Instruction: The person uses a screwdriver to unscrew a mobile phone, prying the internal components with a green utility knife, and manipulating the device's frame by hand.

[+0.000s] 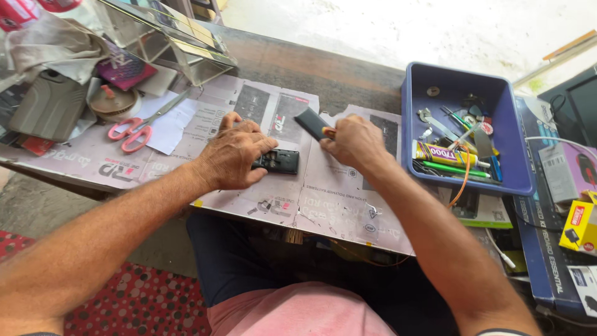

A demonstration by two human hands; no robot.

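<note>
**Two hands at work on a small phone on a paper-covered tabletop**

The left hand [233,155] lay palm down over a small dark phone [278,161], its fingers closed on the phone's left end and pressing it flat against the printed paper sheets [329,199] that covered the tabletop [323,68]. The phone sat near the middle of the sheets, just in front of the person. The right hand [354,142] was clamped on a dark flat tool [313,123] with an orange spot at the grip; the tool pointed up and to the left, close above the phone's right end, though contact could not be told. To the right stood a blue plastic tray [410,106] holding a glue tube [443,154], pens and small metal parts. Pink-handled scissors [134,132] rested well to the left, beside a white paper scrap [166,127]. A clear plastic box [180,50] stood at the back left.
</note>
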